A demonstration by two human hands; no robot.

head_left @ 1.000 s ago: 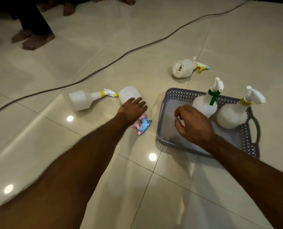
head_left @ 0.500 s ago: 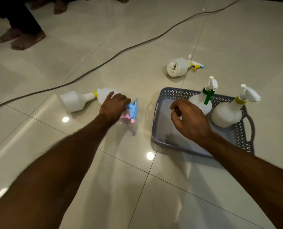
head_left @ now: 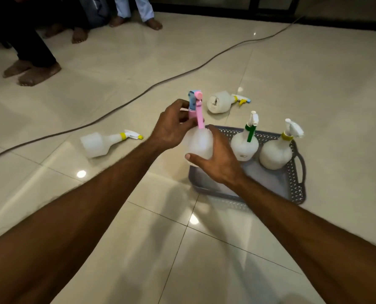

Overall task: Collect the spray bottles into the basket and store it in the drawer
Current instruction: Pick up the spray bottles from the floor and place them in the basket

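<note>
My left hand (head_left: 171, 126) pinches the neck of the pink-topped spray bottle (head_left: 199, 139), held upright at frame center. My right hand (head_left: 217, 161) cups its body, fingers spread, over the grey basket (head_left: 295, 185).

- One view only, worn on the person's head, looking forward and steeply down at the tiled floor (head_left: 314, 84).
- It sits close: both forearms stretch from the bottom corners toward mid-frame.
- Wide angle; bystanders' feet (head_left: 38, 73) line the top edge.

Both hands (head_left: 171, 130) hold pink-blue spray bottle (head_left: 199, 141) upright over basket (head_left: 292, 185).
</note>
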